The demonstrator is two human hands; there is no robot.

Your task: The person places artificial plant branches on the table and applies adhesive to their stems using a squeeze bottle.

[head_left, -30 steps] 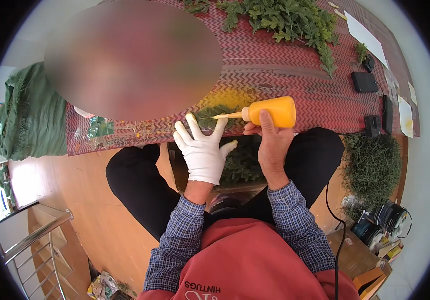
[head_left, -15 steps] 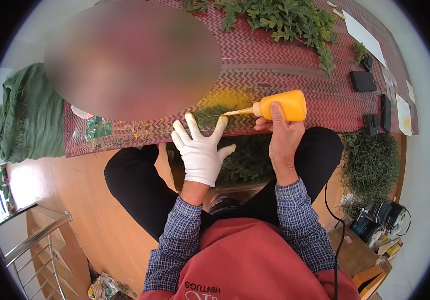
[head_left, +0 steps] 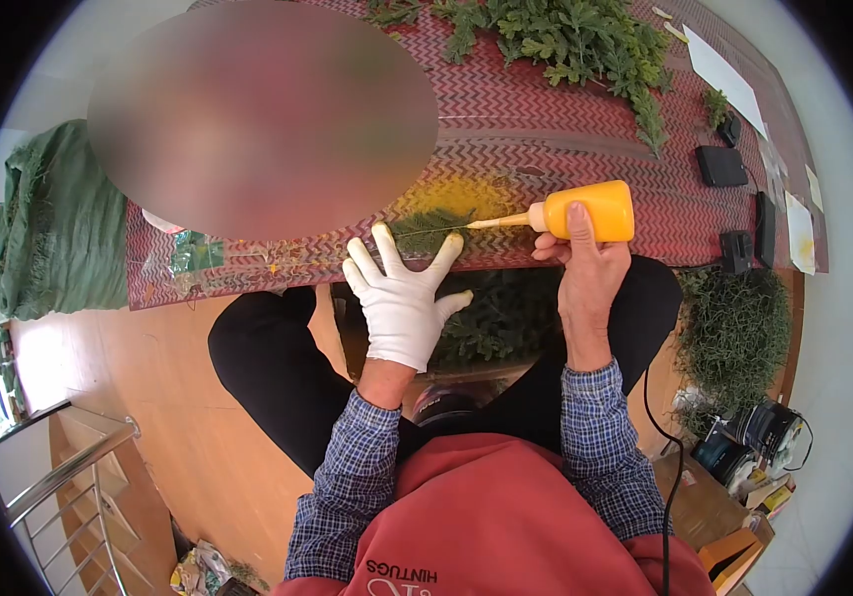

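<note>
My left hand point(head_left: 402, 303), in a white glove with yellowed fingertips, lies spread at the table's front edge. Its fingertips touch or sit close to a small green sprig point(head_left: 431, 230) lying flat on the mat. My right hand point(head_left: 590, 273) is bare and wrapped round a yellow squeeze bottle point(head_left: 590, 212). The bottle is tilted nearly level, and its long nozzle point(head_left: 499, 222) points left, with the tip at the sprig's right end. Yellow stains point(head_left: 461, 194) mark the mat just behind the sprig.
Green leafy branches point(head_left: 575, 45) lie at the back of the red patterned mat point(head_left: 546, 139). Black devices point(head_left: 721, 166) and white papers point(head_left: 726, 77) sit at the right. A green sack point(head_left: 64, 228) stands left. More greenery point(head_left: 491, 313) is below the table edge. A blurred oval hides the upper left.
My right hand has moved the bottle to the right, so its nozzle tip now lies farther along the sprig. My left hand stays spread, shifted very slightly.
</note>
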